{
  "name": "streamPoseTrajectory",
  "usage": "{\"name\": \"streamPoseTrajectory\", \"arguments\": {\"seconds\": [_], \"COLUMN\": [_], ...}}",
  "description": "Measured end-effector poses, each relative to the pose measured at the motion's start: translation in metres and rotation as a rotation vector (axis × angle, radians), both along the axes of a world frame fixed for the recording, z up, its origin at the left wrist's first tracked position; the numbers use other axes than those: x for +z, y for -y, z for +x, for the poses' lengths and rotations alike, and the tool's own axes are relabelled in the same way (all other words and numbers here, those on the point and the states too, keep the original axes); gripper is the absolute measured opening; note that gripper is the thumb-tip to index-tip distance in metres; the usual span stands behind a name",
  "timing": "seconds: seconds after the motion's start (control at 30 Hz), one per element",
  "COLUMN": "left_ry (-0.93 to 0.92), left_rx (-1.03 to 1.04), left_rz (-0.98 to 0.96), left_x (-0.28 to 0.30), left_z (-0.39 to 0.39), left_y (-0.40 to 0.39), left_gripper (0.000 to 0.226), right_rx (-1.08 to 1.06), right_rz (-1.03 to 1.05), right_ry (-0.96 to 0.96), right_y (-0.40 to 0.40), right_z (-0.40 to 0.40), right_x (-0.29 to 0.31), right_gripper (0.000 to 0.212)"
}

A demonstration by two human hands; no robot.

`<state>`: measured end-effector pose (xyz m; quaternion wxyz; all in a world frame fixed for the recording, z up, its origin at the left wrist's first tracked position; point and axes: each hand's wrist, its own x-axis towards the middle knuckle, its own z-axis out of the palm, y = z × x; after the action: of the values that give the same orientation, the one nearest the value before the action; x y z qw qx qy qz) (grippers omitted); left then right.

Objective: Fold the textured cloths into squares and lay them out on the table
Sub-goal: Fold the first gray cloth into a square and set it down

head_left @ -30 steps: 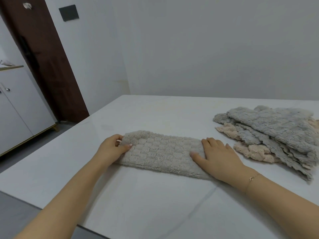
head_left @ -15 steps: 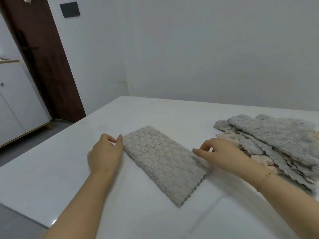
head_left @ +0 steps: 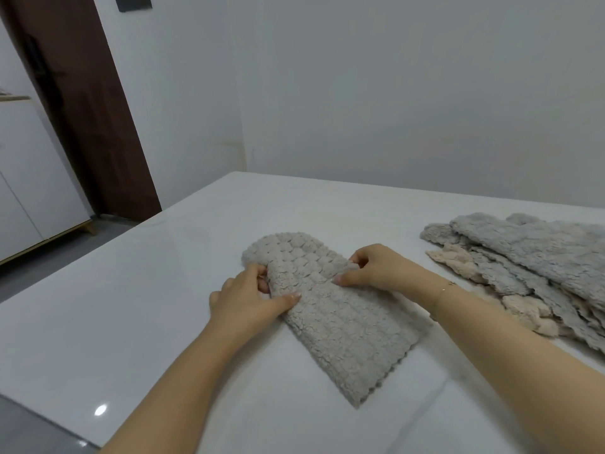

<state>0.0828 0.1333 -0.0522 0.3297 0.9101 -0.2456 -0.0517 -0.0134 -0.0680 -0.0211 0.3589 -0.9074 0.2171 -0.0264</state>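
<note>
The pile of cloths [head_left: 537,267] at the right of the frame runs off the right edge, so its full extent cannot be told, and how many pieces lie in it is hard to make out; grey layers sit over pale pink ones, all with scalloped edges. Both forearms are cut off by the lower edge of the frame. The fingertips of the left hand [head_left: 244,301] are partly hidden behind the raised fold of the beige cloth [head_left: 337,322], and the underside of that fold cannot be seen. The beige cloth lies in the centre of the frame on the white worktop [head_left: 131,290], a long folded strip running from upper left to lower right, its far end lifted and curled over toward the near end. The left hand pinches the left edge of this raised part, thumb on top and fingers curled beneath. The right hand [head_left: 376,267] pinches the right edge in the same way, thumb pressed onto the cloth and fingers curled; a thin bracelet [head_left: 447,287] sits on its wrist. The cloth is thick and fluffy with a raised square waffle pattern and a zigzag near edge. The worktop is smooth and glossy, with a bright glint at lower left. A dark brown door [head_left: 82,103] and a white cabinet [head_left: 29,178] stand at upper left.
</note>
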Motion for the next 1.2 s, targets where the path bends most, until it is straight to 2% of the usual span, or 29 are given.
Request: {"name": "streamPoseTrajectory", "arguments": {"seconds": [0.13,0.3,0.43,0.57,0.63,0.8,1.0,1.2], "left_ry": [-0.239,-0.481,-0.616,-0.589,-0.560,-0.518,-0.307,-0.152], "left_rx": [-0.042,0.038,-0.011,-0.154,-0.157,-0.082,-0.119,-0.199], "left_rz": [-0.329,-0.742,-0.913,-0.790,-0.776,-0.937,-0.847,-0.806], "left_x": [-0.001,0.012,0.015,0.015,0.015,0.022,0.073,0.121], "left_z": [0.000,-0.008,-0.010,-0.013,-0.013,-0.014,0.012,0.020], "left_y": [-0.003,-0.002,-0.002,-0.001,-0.003,-0.001,0.027,0.048], "left_gripper": [0.059,0.046,0.042,0.059,0.055,0.038,0.036,0.038], "right_rx": [-0.084,-0.214,-0.230,-0.206,-0.185,-0.120,-0.186,-0.152], "right_rz": [0.299,0.670,0.739,0.657,0.626,0.639,0.556,0.499], "right_ry": [0.129,0.310,0.435,0.463,0.462,0.529,0.599,0.761], "right_y": [0.009,0.015,0.012,0.005,0.003,0.005,0.018,0.031], "right_z": [-0.011,-0.014,-0.015,-0.017,-0.018,-0.019,-0.010,-0.011], "right_x": [-0.005,-0.004,0.004,0.011,0.014,0.022,0.056,0.099], "right_gripper": [0.037,0.029,0.030,0.034,0.035,0.029,0.027,0.032]}}
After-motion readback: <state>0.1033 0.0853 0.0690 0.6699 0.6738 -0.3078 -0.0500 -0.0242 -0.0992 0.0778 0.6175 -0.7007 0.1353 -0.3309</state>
